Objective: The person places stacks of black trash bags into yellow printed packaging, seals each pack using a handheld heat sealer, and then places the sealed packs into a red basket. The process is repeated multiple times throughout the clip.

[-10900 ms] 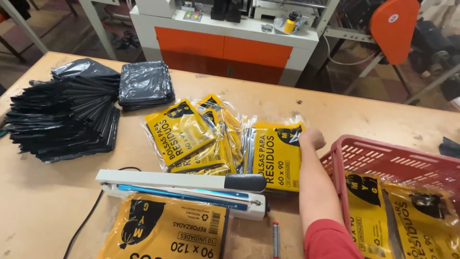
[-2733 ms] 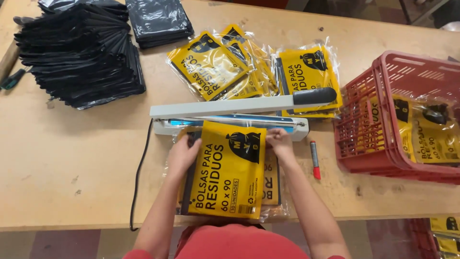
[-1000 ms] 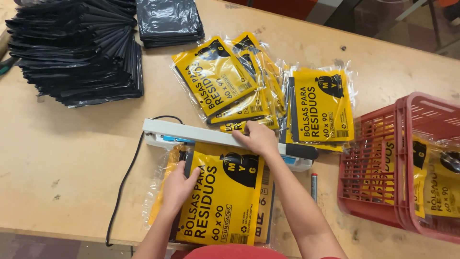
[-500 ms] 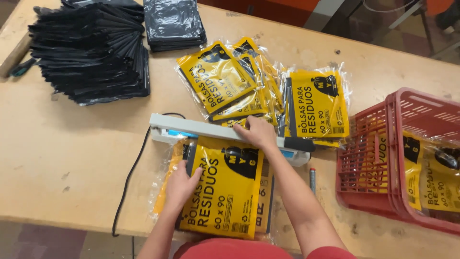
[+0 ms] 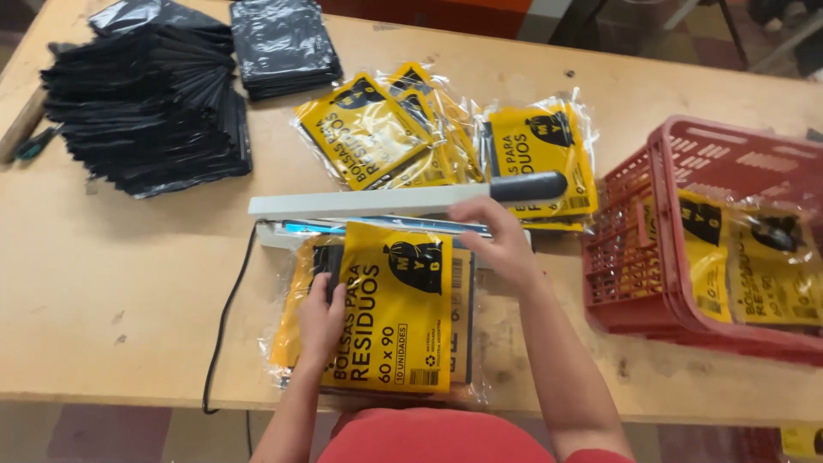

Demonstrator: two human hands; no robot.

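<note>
Yellow packet: lies flat at the near edge of the wooden table, its top edge tucked under the raised bar of the heat sealer; it rests on more packets of the same kind, whose clear edges show at its left and right.
Change from half a second ago: the sealer bar, then pressed down under the right hand, now stands lifted off the base, with the blue sealing strip showing beneath it; the right hand has left the bar and dropped to the packet's upper right corner.
Left hand: fingers loosely spread, palm down, flat on the packet's left edge, pinning it to the pile underneath.
Right hand: half open, fingers curled, touching the packet's top right corner just below the bar; whether it pinches the film I cannot tell.
Sealers: one, white with a black handle, its black cable running off the near table edge.
Loose yellow packets: a fanned heap behind the sealer, about five or six; overlap hides the exact count.
Red basket: one, to the right, with at least two yellow packets inside.
Black bags: two stacks at the far left, one large and fanned, one small and neat.
</note>
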